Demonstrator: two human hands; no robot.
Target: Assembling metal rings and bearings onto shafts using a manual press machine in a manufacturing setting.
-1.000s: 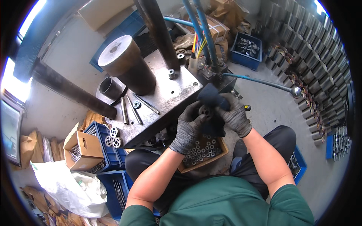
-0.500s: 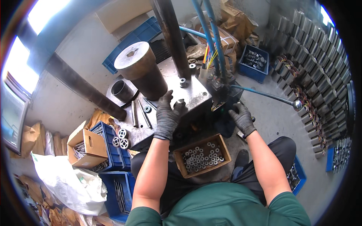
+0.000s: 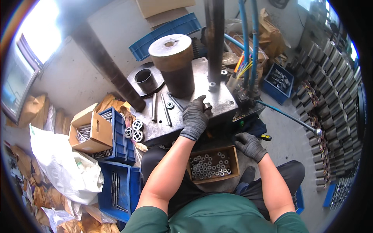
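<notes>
My left hand [image 3: 195,119], in a grey knit glove, is over the front edge of the steel press table [image 3: 222,101]. Its finger and thumb are closed around a small metal ring [image 3: 208,106]. My gloved right hand [image 3: 251,146] hangs beside the right rim of a cardboard box [image 3: 234,157], its fingers loosely bent and apart from the thumb, with nothing visible in them. Several small bearings [image 3: 210,165] lie in that box. Left of my left hand, metal shafts [image 3: 166,110] and a bearing [image 3: 169,105] lie on the table near a thick steel cylinder [image 3: 173,73].
Steel columns [image 3: 215,42] rise from the table. A blue lever with a ball end [image 3: 318,132] reaches out right. Blue crates [image 3: 101,186], an open carton [image 3: 101,134] and a white sack [image 3: 58,167] stand left. Stacked metal cylinders [image 3: 326,89] line the right side.
The view has shifted, so the table sits farther right. My right hand has moved inward and down toward the box, its fingers bending. My left hand stays at the table edge by the small ring.
</notes>
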